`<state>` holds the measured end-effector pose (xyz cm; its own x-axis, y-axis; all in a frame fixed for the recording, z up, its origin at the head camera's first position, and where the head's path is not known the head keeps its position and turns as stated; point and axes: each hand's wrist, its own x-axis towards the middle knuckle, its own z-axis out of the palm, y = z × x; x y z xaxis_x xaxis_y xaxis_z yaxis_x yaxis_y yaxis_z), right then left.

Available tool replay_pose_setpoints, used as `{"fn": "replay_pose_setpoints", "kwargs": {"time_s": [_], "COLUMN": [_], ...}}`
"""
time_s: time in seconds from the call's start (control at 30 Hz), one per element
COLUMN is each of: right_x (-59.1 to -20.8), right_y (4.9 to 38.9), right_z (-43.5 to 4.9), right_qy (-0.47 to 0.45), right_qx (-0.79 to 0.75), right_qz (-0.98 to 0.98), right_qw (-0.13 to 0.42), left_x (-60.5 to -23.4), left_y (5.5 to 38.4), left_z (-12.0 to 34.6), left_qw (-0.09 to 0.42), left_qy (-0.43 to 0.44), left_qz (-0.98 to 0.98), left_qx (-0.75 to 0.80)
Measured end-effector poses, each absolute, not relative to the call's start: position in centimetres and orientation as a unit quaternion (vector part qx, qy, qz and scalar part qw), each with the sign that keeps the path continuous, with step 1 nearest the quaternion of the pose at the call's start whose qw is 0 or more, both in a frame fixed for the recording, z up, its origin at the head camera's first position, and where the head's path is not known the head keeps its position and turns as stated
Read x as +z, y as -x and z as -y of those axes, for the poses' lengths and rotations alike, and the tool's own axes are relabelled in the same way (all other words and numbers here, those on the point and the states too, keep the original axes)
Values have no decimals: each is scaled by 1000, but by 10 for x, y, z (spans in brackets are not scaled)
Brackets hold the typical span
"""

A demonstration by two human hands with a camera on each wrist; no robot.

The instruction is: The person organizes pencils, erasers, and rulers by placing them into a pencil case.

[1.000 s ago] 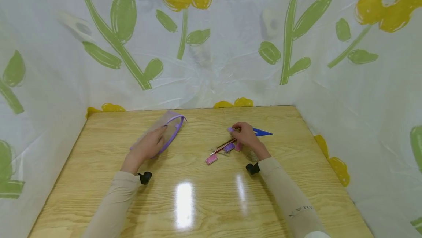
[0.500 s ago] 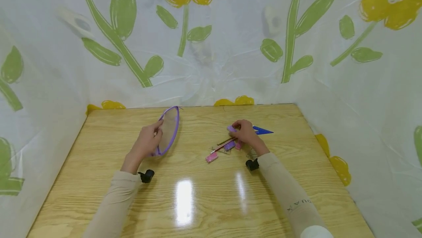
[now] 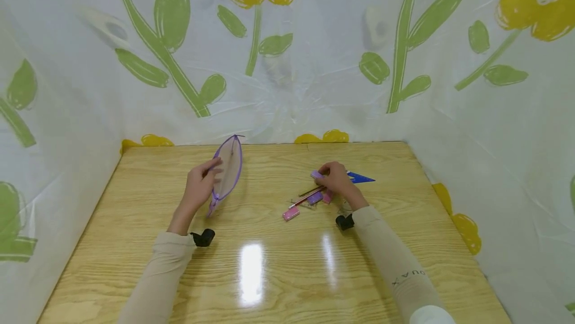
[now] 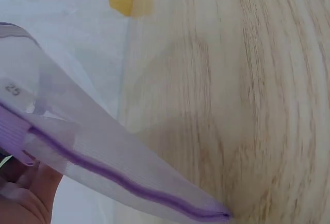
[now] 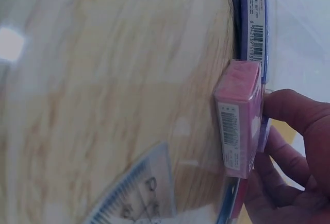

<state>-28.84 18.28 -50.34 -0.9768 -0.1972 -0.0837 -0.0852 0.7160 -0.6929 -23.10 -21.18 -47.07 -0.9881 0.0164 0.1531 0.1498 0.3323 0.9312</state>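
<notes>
My left hand grips a see-through zip pouch with purple trim, its thumb side at the pouch's edge. The pouch stands on end over the table's left half, its purple-edged mouth parted. In the left wrist view, its purple zip runs along the mesh. My right hand pinches a light purple eraser over a small pile. Under and beside that hand lie a purple eraser, a pink eraser, another pink eraser and a pencil.
A blue set square lies just right of my right hand. A clear ruler-like piece with printed markings lies flat near the right wrist. Flower-printed white sheeting encloses the wooden table at the back and sides.
My left hand has lifted and turned the pouch from leaning low to upright, its mouth now facing right. The right hand has stayed at the pile with the light purple eraser.
</notes>
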Motion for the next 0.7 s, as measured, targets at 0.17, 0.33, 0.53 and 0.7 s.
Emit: {"fn": "replay_pose_setpoints", "kwargs": {"time_s": [0.17, 0.33, 0.53, 0.7], "right_x": [-500, -496, -493, -489], "right_y": [287, 285, 283, 279], "right_z": [-182, -180, -176, -173], "right_qy": [82, 78, 82, 92], "right_qx": [-380, -389, -393, -405], "right_qz": [-918, -914, -912, -906], "right_qw": [83, 88, 85, 79], "left_x": [-472, -472, -473, -474], "left_y": [230, 229, 227, 226], "left_z": [213, 212, 210, 208], "left_qw": [48, 41, 39, 38], "left_qy": [34, 32, 35, 37], "left_qz": [781, 764, 764, 768], "left_qx": [-622, -643, -643, -638]}}
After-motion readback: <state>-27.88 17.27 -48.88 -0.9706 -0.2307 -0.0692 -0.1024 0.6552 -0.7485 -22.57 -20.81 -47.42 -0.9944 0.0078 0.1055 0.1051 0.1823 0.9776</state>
